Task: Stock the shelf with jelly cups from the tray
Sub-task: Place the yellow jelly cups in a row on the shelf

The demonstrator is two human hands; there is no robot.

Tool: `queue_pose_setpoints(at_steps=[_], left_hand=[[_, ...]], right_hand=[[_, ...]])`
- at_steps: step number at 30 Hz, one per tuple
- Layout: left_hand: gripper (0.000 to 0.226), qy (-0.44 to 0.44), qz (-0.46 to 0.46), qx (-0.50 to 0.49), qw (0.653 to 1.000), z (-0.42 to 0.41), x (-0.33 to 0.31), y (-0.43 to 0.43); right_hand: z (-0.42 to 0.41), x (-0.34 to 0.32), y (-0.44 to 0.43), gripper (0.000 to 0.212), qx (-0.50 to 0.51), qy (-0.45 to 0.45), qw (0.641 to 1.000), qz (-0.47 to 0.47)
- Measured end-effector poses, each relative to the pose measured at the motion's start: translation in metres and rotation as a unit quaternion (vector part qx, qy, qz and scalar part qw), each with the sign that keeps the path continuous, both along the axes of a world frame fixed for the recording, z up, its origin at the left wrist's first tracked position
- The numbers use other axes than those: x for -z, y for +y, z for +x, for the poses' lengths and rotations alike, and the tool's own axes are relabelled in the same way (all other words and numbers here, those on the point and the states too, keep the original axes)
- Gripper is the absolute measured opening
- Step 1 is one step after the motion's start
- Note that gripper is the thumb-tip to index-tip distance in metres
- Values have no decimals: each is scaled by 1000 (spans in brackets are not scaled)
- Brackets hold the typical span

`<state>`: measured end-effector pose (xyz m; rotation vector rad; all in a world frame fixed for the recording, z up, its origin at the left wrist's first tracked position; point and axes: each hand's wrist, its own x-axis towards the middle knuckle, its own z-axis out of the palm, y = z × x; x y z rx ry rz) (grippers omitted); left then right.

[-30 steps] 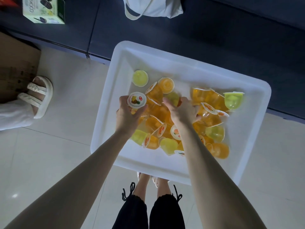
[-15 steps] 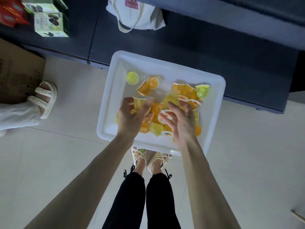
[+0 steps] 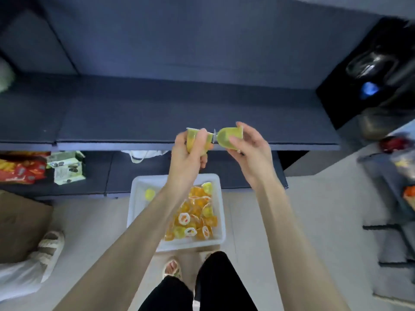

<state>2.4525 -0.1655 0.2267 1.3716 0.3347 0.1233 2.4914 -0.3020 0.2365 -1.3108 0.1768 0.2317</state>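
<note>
My left hand [image 3: 190, 153] grips a yellow jelly cup [image 3: 193, 138] and my right hand [image 3: 249, 151] grips a yellow-green jelly cup [image 3: 229, 136]. Both cups are raised side by side at the front edge of the dark blue shelf [image 3: 157, 113], nearly touching. The white tray [image 3: 137, 198] lies on the floor below, between my arms, holding several orange and yellow jelly cups [image 3: 193, 216]. My left forearm covers part of the tray.
A lower shelf level holds a red snack pack [image 3: 20, 169], a green cookie box [image 3: 67, 167] and a white bag [image 3: 143, 154]. A cardboard box [image 3: 20, 223] and another person's sandalled foot [image 3: 48, 245] are at the left. Dark bins stand at the right.
Both hands rose out of the tray, each with a jelly cup, up to the shelf edge. The view tilted up from the tray to the shelf.
</note>
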Motion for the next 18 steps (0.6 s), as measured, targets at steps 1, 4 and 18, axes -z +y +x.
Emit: queue_pose_setpoints(at_steps=[1,4,18], left_hand=[[30,-26,10,12,1000,8,-23,-6],[29,-93,44,39,994,32,-82,-22],[49,-254,188,56,947,181,-233,-126]], right_hand=[[5,-24,-7,36,5,-32,999,-6],[20,-89,-32,32,37,-115,993,-13],[172,-239,-180,31,66,-326,922,-197]])
